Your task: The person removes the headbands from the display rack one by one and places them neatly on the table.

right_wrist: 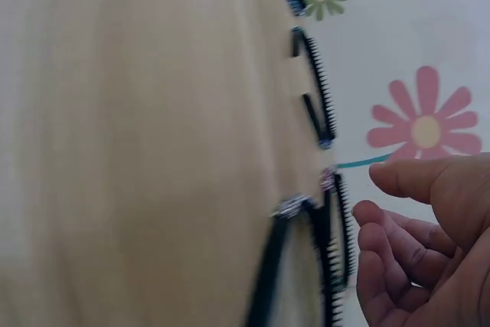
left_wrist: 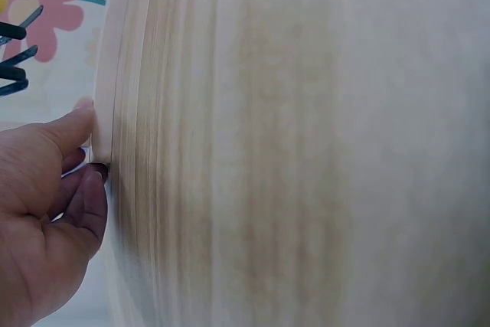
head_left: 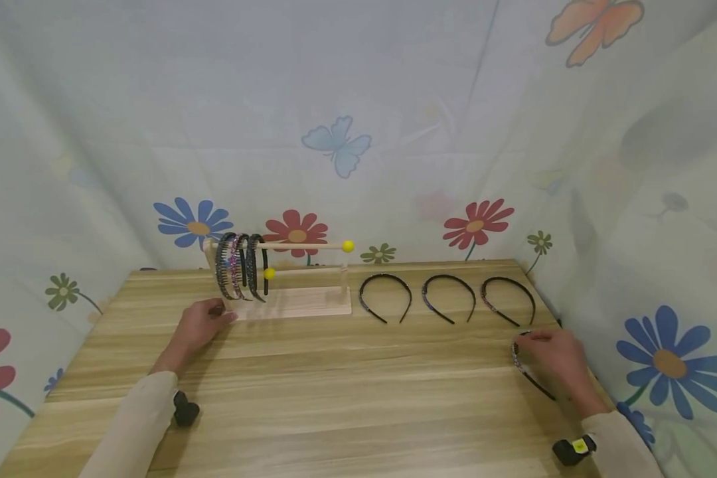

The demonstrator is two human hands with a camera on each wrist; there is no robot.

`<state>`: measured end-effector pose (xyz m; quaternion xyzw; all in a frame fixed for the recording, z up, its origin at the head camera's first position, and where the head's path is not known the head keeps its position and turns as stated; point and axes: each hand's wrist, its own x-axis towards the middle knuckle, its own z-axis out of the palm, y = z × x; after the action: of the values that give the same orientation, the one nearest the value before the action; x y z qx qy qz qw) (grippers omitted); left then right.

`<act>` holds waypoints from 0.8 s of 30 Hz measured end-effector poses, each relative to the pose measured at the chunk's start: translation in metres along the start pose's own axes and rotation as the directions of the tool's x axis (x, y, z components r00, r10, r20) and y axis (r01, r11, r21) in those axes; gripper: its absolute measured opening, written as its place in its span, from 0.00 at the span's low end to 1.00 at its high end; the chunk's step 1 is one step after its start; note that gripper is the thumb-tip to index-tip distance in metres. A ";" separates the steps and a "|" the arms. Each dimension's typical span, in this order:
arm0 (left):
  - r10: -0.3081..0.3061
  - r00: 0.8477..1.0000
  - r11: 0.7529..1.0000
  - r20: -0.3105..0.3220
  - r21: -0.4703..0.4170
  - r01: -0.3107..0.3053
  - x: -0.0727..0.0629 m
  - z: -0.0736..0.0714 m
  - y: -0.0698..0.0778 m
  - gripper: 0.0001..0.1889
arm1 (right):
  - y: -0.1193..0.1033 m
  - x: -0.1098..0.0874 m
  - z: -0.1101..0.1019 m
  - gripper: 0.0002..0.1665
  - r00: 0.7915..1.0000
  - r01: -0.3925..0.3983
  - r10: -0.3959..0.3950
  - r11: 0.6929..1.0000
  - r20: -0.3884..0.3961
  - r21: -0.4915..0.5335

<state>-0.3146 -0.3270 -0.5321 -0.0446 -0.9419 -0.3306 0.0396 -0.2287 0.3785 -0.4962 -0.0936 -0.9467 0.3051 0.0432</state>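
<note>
My left hand (head_left: 200, 326) grips the left end of the base of a wooden headband stand (head_left: 311, 303). In the left wrist view the thumb lies on the base edge and the other fingers curl below it. Several dark, glittery headbands (head_left: 251, 265) hang on the stand's upper rod, toward its left end. At the table's right side my right hand (head_left: 552, 355) is over a black headband with a glittery side (head_left: 532, 380). The right wrist view has thumb and fingers parted beside the headbands, with nothing pinched between them.
Three more black headbands lie in a row right of the stand: a left one (head_left: 386, 276), a middle one (head_left: 449, 277) and a right one (head_left: 510, 280). Yellow balls (head_left: 348, 246) cap the rods. A flowered cloth (head_left: 394, 186) hangs behind the wooden table (head_left: 358, 392).
</note>
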 end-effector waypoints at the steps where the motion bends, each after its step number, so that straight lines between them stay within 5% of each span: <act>1: 0.001 1.000 1.000 -0.002 0.000 -0.001 0.000 0.000 0.000 0.25 | -0.003 0.001 -0.003 0.30 1.000 0.021 -0.021 1.000 -0.003 0.003; 14: 0.016 1.000 1.000 -0.024 -0.010 -0.016 0.000 0.002 -0.001 0.26 | -0.057 0.007 -0.007 0.30 0.967 0.244 -0.229 0.959 -0.113 0.144; 24: 0.013 1.000 1.000 -0.023 -0.006 -0.013 0.000 0.002 -0.001 0.25 | -0.104 0.017 0.009 0.22 0.894 0.435 -0.403 0.885 -0.196 0.163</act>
<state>-0.3152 -0.3269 -0.5343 -0.0469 -0.9401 -0.3336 0.0522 -0.2620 0.2939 -0.4423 0.0950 -0.9019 0.3751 0.1918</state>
